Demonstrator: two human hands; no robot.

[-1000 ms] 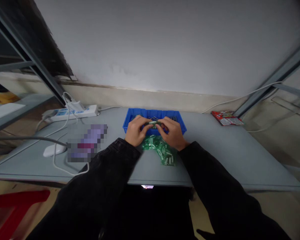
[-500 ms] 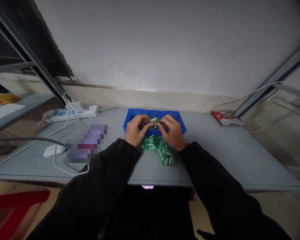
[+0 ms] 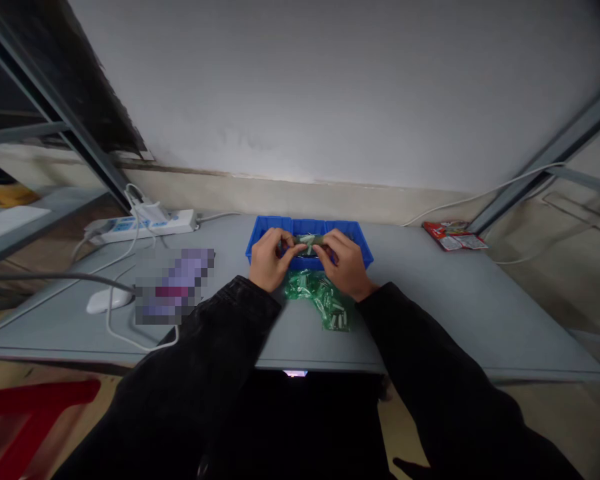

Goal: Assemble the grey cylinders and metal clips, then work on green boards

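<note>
My left hand and my right hand face each other over the front of a blue compartment tray. Between them they pinch a small green bag with pale, short pieces in it, one side in each hand. The thumbs point inward and nearly meet on the bag. Just in front of the tray, on the grey table, lie green clear bags filled with similar pale pieces. What the tray's compartments hold is mostly hidden behind my hands.
On the left of the grey table are a white power strip with cables, a pixelated phone-like item and a white oval object. A red packet lies at the back right. Metal posts flank the table.
The thumbs have shifted slightly and the small bag looks more spread between my hands, with more of its pale pieces showing. Both arms stay in nearly the same place.
</note>
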